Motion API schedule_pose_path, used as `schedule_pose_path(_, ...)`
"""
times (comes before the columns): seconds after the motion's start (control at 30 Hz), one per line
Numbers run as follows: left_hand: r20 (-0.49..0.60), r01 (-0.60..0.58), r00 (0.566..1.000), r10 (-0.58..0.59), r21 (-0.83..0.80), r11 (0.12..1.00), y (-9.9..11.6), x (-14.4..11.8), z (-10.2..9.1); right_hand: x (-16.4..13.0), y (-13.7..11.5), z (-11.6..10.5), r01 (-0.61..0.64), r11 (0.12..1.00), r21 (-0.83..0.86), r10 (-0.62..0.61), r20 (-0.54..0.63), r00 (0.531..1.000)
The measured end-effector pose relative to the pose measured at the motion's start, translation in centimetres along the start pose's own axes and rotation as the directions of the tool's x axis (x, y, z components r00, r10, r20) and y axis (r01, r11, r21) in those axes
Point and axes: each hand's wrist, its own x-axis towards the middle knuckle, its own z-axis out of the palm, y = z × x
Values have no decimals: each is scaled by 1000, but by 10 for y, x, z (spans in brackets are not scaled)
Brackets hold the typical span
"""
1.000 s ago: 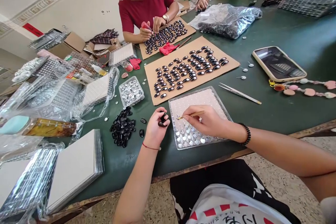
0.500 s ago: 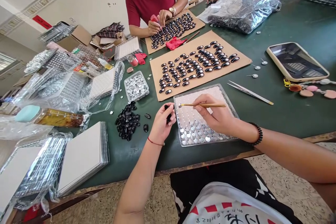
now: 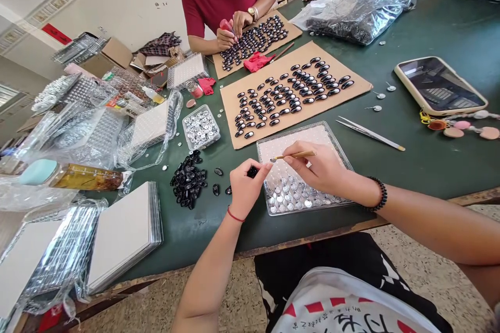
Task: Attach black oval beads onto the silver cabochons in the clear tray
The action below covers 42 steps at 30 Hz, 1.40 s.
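Note:
My left hand (image 3: 247, 186) is closed, with shiny black oval pieces (image 3: 252, 171) tucked inside its curled fingers. Its thumb and fingertip reach to the tip of a thin wooden stick (image 3: 300, 155), where a small silvery bit (image 3: 273, 159) shows. That stick is pinched in my right hand (image 3: 322, 169), over a clear plastic tray (image 3: 327, 127) with a white dotted insert. Round silvery discs (image 3: 291, 192) fill the tray's near rows. Left of my left hand lies a heap of black oval pieces (image 3: 188, 179), a few of them loose.
Beyond the tray, a cardboard sheet (image 3: 230, 99) bears rows of black pieces. A tub of silvery parts (image 3: 201, 127) stands left of it. Tweezers (image 3: 371, 133) and a phone (image 3: 441, 86) lie right. Across the table a person in red (image 3: 224, 0) works with a red bottle (image 3: 225, 26).
My left hand has moved right, its thumb and fingertip meeting the stick's tip. The stick has shifted slightly right. A loose black piece beside my left hand has come into view.

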Motion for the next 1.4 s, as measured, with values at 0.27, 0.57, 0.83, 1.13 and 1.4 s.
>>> schedule_pose_path(0.27,110,9,994,-23,128,992,-5,3,4,-2,1,7,78,997,-25,-78,14,997)
schedule_pose_path(0.57,198,71,978,-62,-34,997,-3,6,1,-1,-1,5,103,995,5,-103,67,992)
schedule_pose_path(0.83,167,28,985,-39,71,997,-9,9,-2,1,3,7,57,998,10,-57,99,993)
schedule_pose_path(1.13,380,244,915,-136,-250,937,-13,11,4,8,9,8,-202,972,118,171,229,958)
schedule_pose_path(1.4,274,332,935,-223,-464,821,-11,13,7,11,16,4,-226,964,144,219,60,974)
